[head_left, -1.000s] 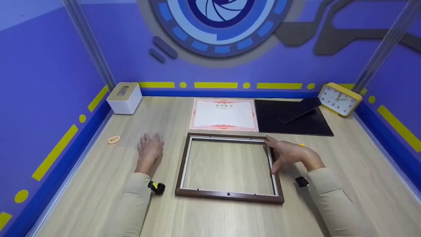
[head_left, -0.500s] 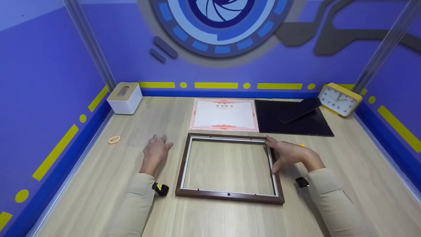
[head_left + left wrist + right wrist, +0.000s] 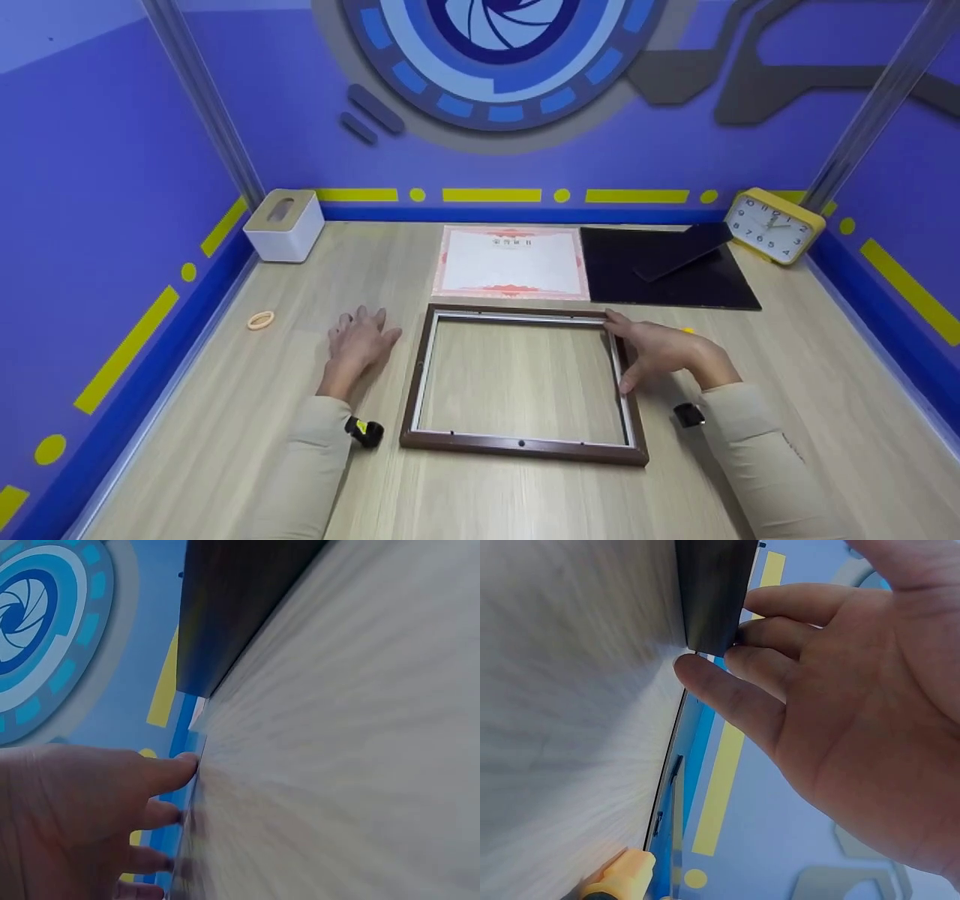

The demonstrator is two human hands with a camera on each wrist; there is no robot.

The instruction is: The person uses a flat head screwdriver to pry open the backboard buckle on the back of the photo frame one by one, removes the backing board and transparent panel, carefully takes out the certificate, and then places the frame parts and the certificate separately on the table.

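A brown picture frame (image 3: 521, 444) with a silver inner edge lies flat on the table. My right hand (image 3: 664, 349) rests at its far right corner, fingers on the corner and thumb against the right side. In the right wrist view, those fingers (image 3: 727, 694) stretch loosely to the end of the dark frame (image 3: 716, 600). To the frame's left, my left hand (image 3: 356, 345) is palm down with fingers spread, apart from the frame. The left wrist view shows its fingertips (image 3: 187, 759) right at the tabletop, by a faint clear edge.
Behind the frame lie a red-bordered certificate (image 3: 512, 262) and a black backing board (image 3: 690, 289) with its stand (image 3: 686, 251). A tissue box (image 3: 289, 225) and a yellow clock (image 3: 775, 226) stand in the corners. A pale ring (image 3: 261, 320) lies left; a yellow object (image 3: 626, 875) is beside my right hand.
My left hand has shifted a little to the right, toward the frame, and its thumb has spread out. The right hand and the picture frame have stayed in place.
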